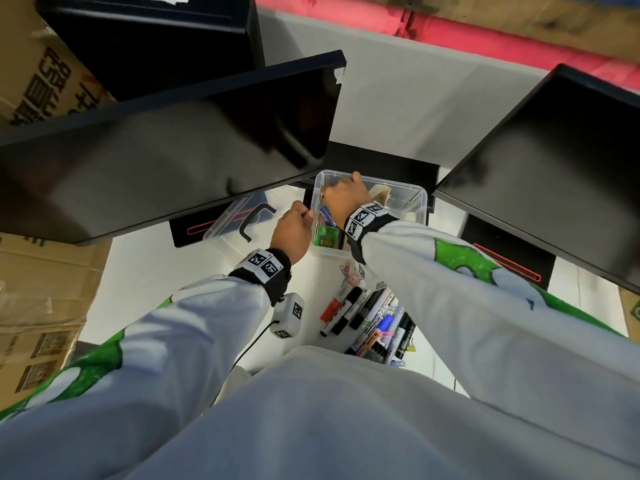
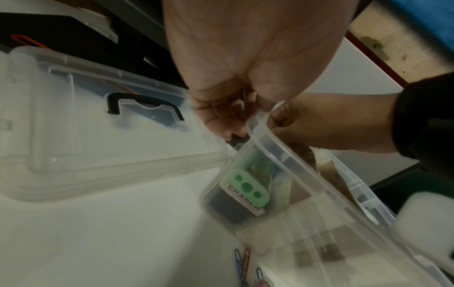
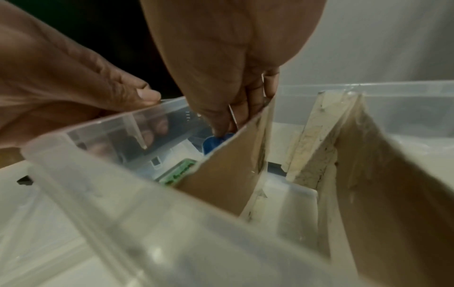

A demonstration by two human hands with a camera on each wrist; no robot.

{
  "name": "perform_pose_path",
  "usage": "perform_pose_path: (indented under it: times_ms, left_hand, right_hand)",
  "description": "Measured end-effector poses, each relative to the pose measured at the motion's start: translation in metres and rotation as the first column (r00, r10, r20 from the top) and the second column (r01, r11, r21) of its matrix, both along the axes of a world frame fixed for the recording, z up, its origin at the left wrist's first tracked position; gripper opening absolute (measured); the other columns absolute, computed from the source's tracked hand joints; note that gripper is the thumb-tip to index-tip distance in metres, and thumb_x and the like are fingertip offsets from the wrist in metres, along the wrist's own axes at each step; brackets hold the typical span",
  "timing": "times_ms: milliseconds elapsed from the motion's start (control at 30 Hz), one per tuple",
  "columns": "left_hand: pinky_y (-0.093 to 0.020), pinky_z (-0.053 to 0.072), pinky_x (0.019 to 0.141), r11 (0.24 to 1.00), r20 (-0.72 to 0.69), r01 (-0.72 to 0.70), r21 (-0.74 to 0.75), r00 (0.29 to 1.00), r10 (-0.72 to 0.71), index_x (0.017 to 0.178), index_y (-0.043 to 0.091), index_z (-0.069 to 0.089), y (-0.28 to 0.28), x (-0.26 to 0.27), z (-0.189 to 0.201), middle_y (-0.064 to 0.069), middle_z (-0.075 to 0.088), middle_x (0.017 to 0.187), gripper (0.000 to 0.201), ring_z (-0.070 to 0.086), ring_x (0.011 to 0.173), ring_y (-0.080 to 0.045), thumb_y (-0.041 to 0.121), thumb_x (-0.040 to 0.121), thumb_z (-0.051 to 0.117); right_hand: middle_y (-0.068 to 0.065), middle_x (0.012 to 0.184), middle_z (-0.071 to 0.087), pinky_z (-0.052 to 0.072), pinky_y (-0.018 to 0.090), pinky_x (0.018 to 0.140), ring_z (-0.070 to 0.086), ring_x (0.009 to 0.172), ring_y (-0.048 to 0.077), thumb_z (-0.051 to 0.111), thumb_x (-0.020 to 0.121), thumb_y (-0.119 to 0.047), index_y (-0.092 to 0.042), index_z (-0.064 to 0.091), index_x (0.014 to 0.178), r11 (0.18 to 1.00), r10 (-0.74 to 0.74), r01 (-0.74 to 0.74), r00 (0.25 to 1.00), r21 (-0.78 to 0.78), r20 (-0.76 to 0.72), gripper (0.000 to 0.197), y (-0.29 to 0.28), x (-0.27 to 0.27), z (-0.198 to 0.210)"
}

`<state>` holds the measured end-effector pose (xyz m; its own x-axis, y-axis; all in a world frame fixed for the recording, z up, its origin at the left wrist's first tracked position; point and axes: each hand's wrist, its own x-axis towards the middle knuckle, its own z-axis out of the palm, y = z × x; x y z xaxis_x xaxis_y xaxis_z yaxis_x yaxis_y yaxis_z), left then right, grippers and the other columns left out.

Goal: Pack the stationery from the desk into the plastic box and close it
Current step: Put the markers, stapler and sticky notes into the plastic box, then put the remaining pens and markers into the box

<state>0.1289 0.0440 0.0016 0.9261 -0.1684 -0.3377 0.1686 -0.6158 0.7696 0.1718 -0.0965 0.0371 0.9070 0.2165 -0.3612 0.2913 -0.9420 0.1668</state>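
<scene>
Head view showed one clear plastic box (image 1: 417, 202) on the white desk (image 1: 156, 271), its one lid (image 1: 228, 223) beside it. Left hand (image 1: 292, 232) pinched the box rim. Right hand (image 1: 344, 195) reached inside, its grasp hidden. Roughly ten markers (image 1: 367, 320) lay nearer, partly cut off by sleeves.

Your box (image 1: 414, 216) sits far on the desk (image 1: 166, 271) — lid (image 1: 228, 226) just to its left.
Markers (image 1: 367, 317) lie near you; your right hand (image 1: 346, 195) is in the box's left part, left hand (image 1: 292, 233) on its left wall.
</scene>
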Motion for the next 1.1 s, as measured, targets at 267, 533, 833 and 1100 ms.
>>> perform_pose_path:
  times_ms: [267,533,833,1100]
  left_hand:
    - [-0.036,0.044,0.077,0.987,0.167,-0.056,0.148,0.985,0.031,0.107,0.005,0.049,-0.003,-0.006,0.013,-0.016,0.051,0.11,0.018,0.055,0.092,-0.032,0.021,0.098,0.046]
    - [-0.029,0.041,0.064,0.631,-0.003,0.725,0.277,0.658,-0.753,0.095,0.018,0.055,-0.017,-0.069,0.033,0.003,0.06,0.073,0.015,0.056,0.067,-0.016,0.032,0.095,0.051]
    - [-0.046,0.048,0.088,0.6,-0.277,0.622,0.503,0.773,-0.57,0.142,0.006,0.026,-0.06,-0.109,-0.036,-0.02,0.042,0.134,0.082,0.052,0.118,-0.038,0.045,0.083,0.066]
    - [-0.035,0.047,0.074,0.686,-0.334,0.542,0.486,0.84,-0.428,0.135,0.004,0.032,-0.074,-0.116,-0.046,-0.018,0.063,0.117,0.065,0.064,0.105,-0.036,0.021,0.083,0.067]
  right_hand:
    - [0.009,0.113,0.067,0.036,0.041,0.097,0.059,0.108,0.029,0.051,0.095,-0.031,-0.013,0.065,0.102,0.982,-0.072,0.076,0.997,0.171,-0.028,0.024,-0.007,0.0,0.009]
    - [-0.004,0.091,0.069,0.043,0.014,0.067,0.056,0.068,-0.005,0.051,0.096,-0.012,-0.015,0.068,0.112,0.484,-0.281,0.178,0.959,0.857,-0.041,0.023,-0.079,-0.112,0.038]
    - [0.009,0.125,0.058,0.045,0.035,0.094,0.053,0.115,0.027,0.05,0.091,-0.005,-0.014,0.055,0.131,0.877,0.007,0.112,0.969,0.468,-0.246,0.042,-0.127,-0.205,-0.034]
    - [0.012,0.14,0.043,0.033,0.04,0.107,0.041,0.127,0.029,0.061,0.084,-0.007,-0.009,0.04,0.14,0.974,0.225,-0.206,0.935,0.098,-0.274,0.059,-0.122,-0.178,-0.05]
